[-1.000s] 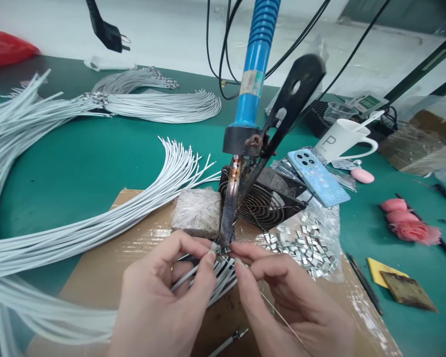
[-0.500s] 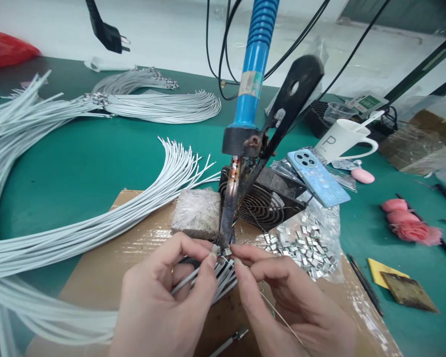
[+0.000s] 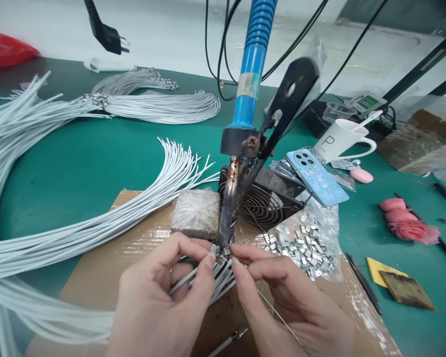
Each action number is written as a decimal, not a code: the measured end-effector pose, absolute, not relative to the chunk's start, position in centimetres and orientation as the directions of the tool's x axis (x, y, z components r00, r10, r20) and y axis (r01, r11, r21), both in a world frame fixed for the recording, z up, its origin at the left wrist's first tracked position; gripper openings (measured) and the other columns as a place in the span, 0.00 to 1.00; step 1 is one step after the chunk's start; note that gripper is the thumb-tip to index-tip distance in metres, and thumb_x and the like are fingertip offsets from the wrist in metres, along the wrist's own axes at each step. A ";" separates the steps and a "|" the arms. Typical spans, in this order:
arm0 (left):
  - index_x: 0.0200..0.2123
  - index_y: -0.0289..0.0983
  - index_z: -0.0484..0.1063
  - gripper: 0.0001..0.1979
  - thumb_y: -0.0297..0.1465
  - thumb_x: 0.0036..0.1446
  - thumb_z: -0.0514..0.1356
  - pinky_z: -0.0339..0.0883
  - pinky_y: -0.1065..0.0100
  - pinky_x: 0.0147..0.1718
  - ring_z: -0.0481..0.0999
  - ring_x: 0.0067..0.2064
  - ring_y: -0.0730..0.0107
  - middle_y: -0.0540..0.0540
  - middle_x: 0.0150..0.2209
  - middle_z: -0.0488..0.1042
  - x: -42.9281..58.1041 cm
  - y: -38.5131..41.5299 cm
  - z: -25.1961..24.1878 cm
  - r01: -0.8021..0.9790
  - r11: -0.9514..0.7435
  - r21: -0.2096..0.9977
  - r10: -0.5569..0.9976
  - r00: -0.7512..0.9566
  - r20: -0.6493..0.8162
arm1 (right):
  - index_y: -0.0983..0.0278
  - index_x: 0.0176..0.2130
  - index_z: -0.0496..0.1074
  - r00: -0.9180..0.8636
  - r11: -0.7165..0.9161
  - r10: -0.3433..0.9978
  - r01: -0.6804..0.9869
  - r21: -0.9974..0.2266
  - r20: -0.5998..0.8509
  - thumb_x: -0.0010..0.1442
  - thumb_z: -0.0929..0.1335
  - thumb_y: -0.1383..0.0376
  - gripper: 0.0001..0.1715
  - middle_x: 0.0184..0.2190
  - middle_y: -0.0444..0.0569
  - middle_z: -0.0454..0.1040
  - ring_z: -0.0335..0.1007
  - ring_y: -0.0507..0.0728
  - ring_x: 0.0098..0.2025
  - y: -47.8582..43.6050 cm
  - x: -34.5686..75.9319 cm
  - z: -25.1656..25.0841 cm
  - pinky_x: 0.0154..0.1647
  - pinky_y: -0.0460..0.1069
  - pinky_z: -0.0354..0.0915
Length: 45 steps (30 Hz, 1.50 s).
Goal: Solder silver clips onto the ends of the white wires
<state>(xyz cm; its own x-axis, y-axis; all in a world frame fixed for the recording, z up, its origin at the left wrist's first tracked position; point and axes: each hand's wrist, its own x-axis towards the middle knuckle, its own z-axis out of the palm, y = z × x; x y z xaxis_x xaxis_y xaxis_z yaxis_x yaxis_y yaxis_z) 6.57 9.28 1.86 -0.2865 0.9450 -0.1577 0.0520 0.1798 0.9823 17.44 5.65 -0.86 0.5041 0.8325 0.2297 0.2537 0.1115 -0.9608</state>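
Note:
Below the tip of a blue-handled soldering iron (image 3: 228, 198), my two hands meet with their fingertips close together. My left hand (image 3: 163, 292) is closed, pinching a white cable (image 3: 184, 281) near its end. My right hand (image 3: 282, 292) is closed too, its thumb and forefinger at a small metal connector piece (image 3: 226, 251) right under the iron's tip. A thin solder-like wire (image 3: 280, 317) runs beneath the right palm. Several more white cable ends (image 3: 223, 282) lie under the fingers. The exact contact between tip, cable and metal piece is partly hidden by the fingertips.
Loose metal connector shells (image 3: 308, 248) lie on a plastic bag to the right. A black fan (image 3: 263, 203) and a wrapped block (image 3: 195, 213) stand behind the hands. White cable bundles (image 3: 78, 238) cover the left. A phone (image 3: 315, 176) and mug (image 3: 342, 141) sit at back right.
The view has shifted very slightly. Both hands keep nearly the same pose beneath the iron's tip, and the metal piece between them appears slightly turned.

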 end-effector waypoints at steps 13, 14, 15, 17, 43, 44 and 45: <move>0.27 0.39 0.78 0.07 0.31 0.57 0.70 0.78 0.80 0.32 0.87 0.32 0.71 0.51 0.35 0.85 4.9 8.2 0.2 -0.048 0.251 0.967 0.965 -0.070 -0.254 | 0.59 0.26 0.74 0.475 0.113 0.854 0.224 -0.968 0.210 0.58 0.75 0.68 0.11 0.35 0.42 0.86 0.84 0.51 0.36 5.5 17.6 -1.4 0.26 0.37 0.69; 0.27 0.39 0.78 0.07 0.31 0.57 0.69 0.78 0.81 0.32 0.87 0.31 0.71 0.51 0.35 0.85 5.0 8.2 0.2 -0.052 0.247 0.968 0.966 -0.069 -0.250 | 0.60 0.26 0.74 0.474 0.115 0.855 0.222 -0.968 0.210 0.58 0.75 0.69 0.11 0.35 0.42 0.86 0.84 0.51 0.36 5.5 17.6 -1.4 0.25 0.37 0.68; 0.27 0.39 0.78 0.07 0.31 0.57 0.69 0.77 0.81 0.32 0.86 0.31 0.72 0.51 0.34 0.85 5.0 8.3 0.3 -0.053 0.242 0.969 0.967 -0.072 -0.246 | 0.60 0.26 0.74 0.475 0.114 0.855 0.218 -0.969 0.207 0.58 0.75 0.69 0.11 0.35 0.42 0.86 0.84 0.51 0.36 5.5 17.6 -1.4 0.24 0.37 0.68; 0.27 0.39 0.78 0.07 0.31 0.57 0.69 0.77 0.82 0.32 0.86 0.30 0.73 0.51 0.34 0.85 5.2 8.2 0.4 -0.060 0.235 0.970 0.968 -0.073 -0.239 | 0.59 0.25 0.73 0.481 0.107 0.854 0.212 -0.971 0.199 0.58 0.75 0.68 0.11 0.35 0.42 0.86 0.84 0.51 0.36 5.5 17.6 -1.4 0.23 0.36 0.67; 0.26 0.39 0.78 0.14 0.39 0.40 0.75 0.80 0.68 0.27 0.86 0.30 0.56 0.46 0.28 0.84 6.6 9.4 1.3 0.055 0.185 0.981 0.941 -0.299 -0.160 | 0.60 0.25 0.75 0.484 0.147 0.836 0.254 -0.956 0.257 0.57 0.76 0.70 0.11 0.37 0.45 0.87 0.84 0.52 0.34 5.7 17.6 -1.2 0.32 0.39 0.73; 0.26 0.39 0.78 0.14 0.40 0.40 0.75 0.80 0.68 0.27 0.86 0.30 0.57 0.46 0.28 0.84 6.6 9.4 1.3 0.056 0.184 0.981 0.942 -0.297 -0.159 | 0.60 0.25 0.75 0.479 0.147 0.839 0.255 -0.956 0.257 0.57 0.75 0.70 0.11 0.37 0.46 0.87 0.84 0.53 0.34 5.7 17.6 -1.3 0.32 0.40 0.74; 0.26 0.39 0.78 0.14 0.40 0.40 0.75 0.80 0.67 0.27 0.86 0.30 0.57 0.46 0.28 0.84 6.5 9.4 1.3 0.055 0.184 0.981 0.943 -0.292 -0.161 | 0.61 0.26 0.75 0.475 0.148 0.842 0.256 -0.955 0.257 0.57 0.75 0.70 0.11 0.37 0.47 0.87 0.85 0.54 0.34 5.7 17.7 -1.3 0.32 0.41 0.75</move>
<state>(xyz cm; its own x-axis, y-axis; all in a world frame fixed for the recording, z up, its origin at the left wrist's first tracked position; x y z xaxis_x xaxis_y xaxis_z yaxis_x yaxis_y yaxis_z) 6.48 9.36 1.31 -0.2916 0.9430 -0.1606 0.0553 0.1842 0.9813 17.68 5.72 -1.28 0.4746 0.8418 0.2570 0.2557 0.1475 -0.9554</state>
